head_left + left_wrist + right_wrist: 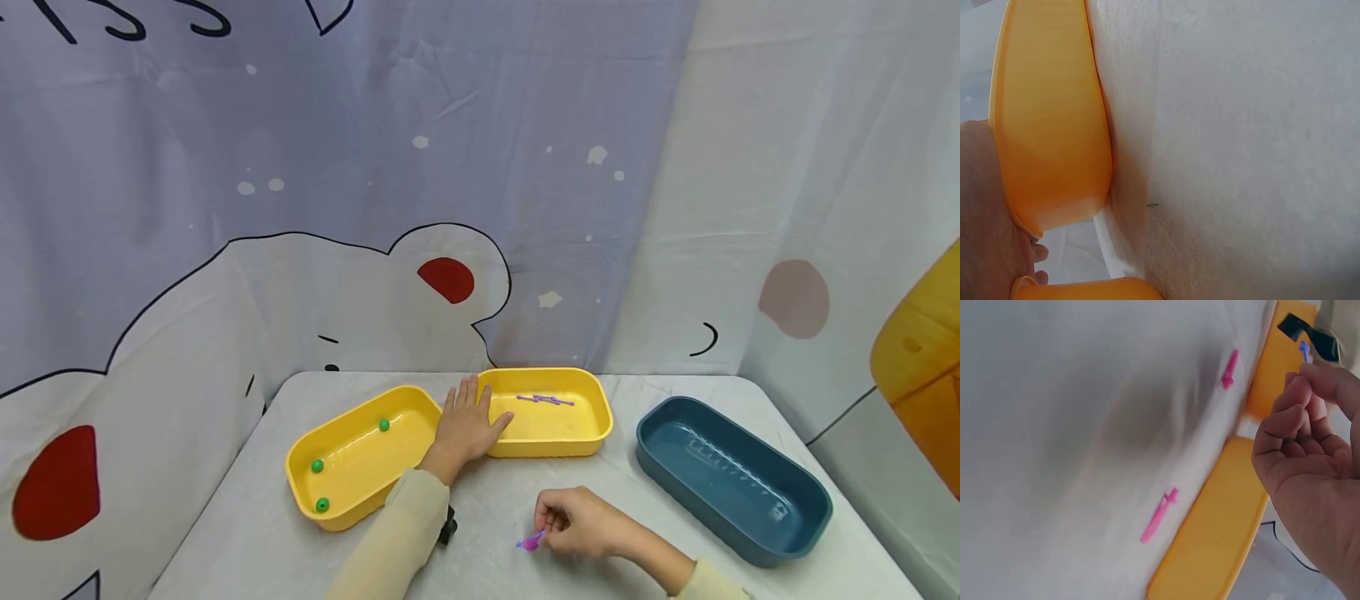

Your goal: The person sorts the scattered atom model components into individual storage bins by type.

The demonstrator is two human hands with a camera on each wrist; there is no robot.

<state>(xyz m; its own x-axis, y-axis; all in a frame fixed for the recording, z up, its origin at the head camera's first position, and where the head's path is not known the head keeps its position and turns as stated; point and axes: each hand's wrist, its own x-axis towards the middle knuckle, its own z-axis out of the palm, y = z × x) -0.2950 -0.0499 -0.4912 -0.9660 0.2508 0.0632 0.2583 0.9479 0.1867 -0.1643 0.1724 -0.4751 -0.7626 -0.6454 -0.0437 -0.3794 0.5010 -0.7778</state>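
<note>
Our right hand (581, 522) pinches a small purple stick (1304, 351) over the bench (487, 546); our left hand (465, 427) lies spread by the yellow trays (547, 448). We should pinch lightly, lest it twist away.

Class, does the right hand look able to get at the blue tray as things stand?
Likely yes: the right hand pinches a purple piece, but only tabletop shows between that hand and the blue tray.

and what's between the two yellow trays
In the head view, the left hand lies between them, covering part of the right yellow tray's left end.
</note>
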